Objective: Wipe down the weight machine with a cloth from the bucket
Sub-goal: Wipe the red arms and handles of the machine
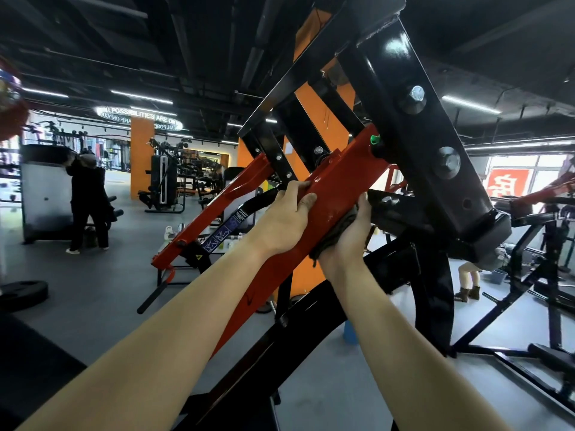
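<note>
Clearly the wiping step is in hand; the left hand (pixel 287 214) clenches its fingers over the upper edge of the weight machine (pixel 413 126) at its red arm (pixel 339 181); the right hand (pixel 350 236) grasps the dark cloth (pixel 334 236), trapped between palm and the arm's lower face. Next, I judge, the cloth must slide onward past the fingertips under steady pressure, with the other hand bracing.

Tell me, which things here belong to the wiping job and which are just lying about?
In the job: cloth, held by the right hand; red arm, gripped by the left hand; black frame above it.
Lying about: weight plate on the floor; bottles; cable machine behind.
</note>
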`<move>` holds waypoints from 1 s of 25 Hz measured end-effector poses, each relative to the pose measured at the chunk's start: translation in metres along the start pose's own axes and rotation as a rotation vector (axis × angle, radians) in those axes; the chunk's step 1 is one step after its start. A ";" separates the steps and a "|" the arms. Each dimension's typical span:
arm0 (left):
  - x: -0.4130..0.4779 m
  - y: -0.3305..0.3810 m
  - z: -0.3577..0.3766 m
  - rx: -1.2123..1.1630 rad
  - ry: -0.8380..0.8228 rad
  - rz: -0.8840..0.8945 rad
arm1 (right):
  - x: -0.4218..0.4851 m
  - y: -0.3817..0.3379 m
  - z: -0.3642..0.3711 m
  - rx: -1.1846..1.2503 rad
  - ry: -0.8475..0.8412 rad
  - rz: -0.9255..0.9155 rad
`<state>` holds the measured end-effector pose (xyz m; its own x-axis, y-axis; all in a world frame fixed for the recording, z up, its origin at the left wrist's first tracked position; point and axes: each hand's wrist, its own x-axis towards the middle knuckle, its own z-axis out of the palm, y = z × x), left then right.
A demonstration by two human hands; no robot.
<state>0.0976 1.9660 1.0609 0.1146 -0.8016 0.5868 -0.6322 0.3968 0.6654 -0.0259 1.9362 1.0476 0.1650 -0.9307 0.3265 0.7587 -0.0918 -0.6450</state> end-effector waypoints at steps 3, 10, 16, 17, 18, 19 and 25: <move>-0.004 0.004 0.000 0.006 0.016 -0.010 | 0.002 -0.009 -0.002 -0.033 -0.036 0.012; -0.004 0.002 0.000 0.001 0.002 -0.016 | 0.003 -0.013 0.006 -0.066 0.031 0.015; -0.011 0.014 -0.002 0.042 0.004 -0.030 | 0.021 -0.030 0.000 -0.170 -0.011 0.019; -0.012 0.013 -0.002 0.042 0.004 -0.037 | 0.031 -0.033 0.000 -0.194 0.006 -0.024; -0.013 0.013 -0.002 0.042 0.007 -0.043 | 0.034 -0.032 -0.001 -0.210 0.027 -0.066; -0.013 0.012 -0.001 0.049 0.014 -0.044 | 0.033 -0.025 -0.003 -0.243 0.043 -0.099; -0.013 0.014 0.005 0.051 0.083 -0.051 | -0.007 0.013 -0.014 -0.550 -0.050 -0.335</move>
<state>0.0835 1.9798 1.0610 0.2094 -0.7797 0.5900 -0.6621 0.3310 0.6724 -0.0261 1.9369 1.0275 0.0143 -0.8037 0.5949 0.3425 -0.5550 -0.7580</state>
